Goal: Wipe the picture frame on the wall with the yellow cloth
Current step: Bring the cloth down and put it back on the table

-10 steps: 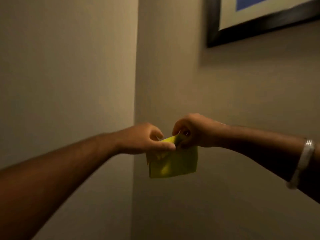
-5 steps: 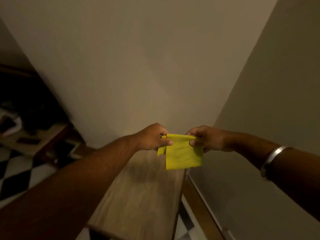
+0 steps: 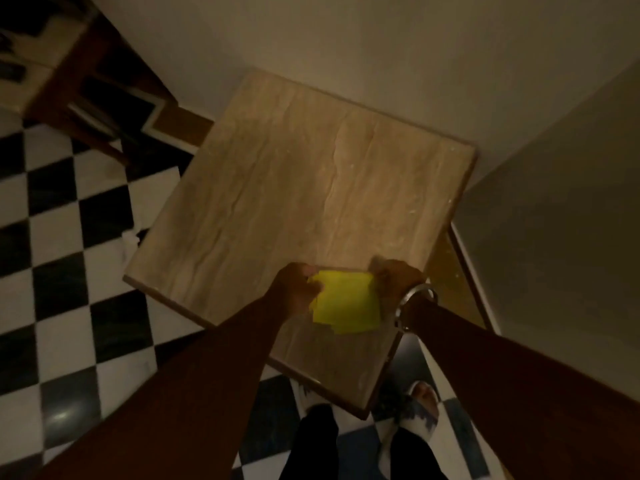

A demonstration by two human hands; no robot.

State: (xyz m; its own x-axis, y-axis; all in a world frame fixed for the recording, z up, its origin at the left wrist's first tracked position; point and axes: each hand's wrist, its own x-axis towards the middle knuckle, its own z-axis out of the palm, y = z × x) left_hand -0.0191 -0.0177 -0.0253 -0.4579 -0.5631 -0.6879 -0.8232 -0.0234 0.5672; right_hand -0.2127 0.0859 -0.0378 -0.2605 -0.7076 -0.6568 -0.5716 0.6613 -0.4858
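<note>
The view has swung down from the wall since a second ago; the picture frame is gone from sight. The yellow cloth, folded, now hangs over a wooden tabletop, each grip pinching a top corner: left hand, right hand with a metal bangle. Checkered floor lies left; sandalled feet stand below.

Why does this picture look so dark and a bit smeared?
Head view: the room is dimly lit, so the arms read nearly black and only the yellow cloth stands out; the left hand and right hand have soft, motion-blurred edges; the checkered floor smears at the left; the wide lens bends the table edges and the walls.
</note>
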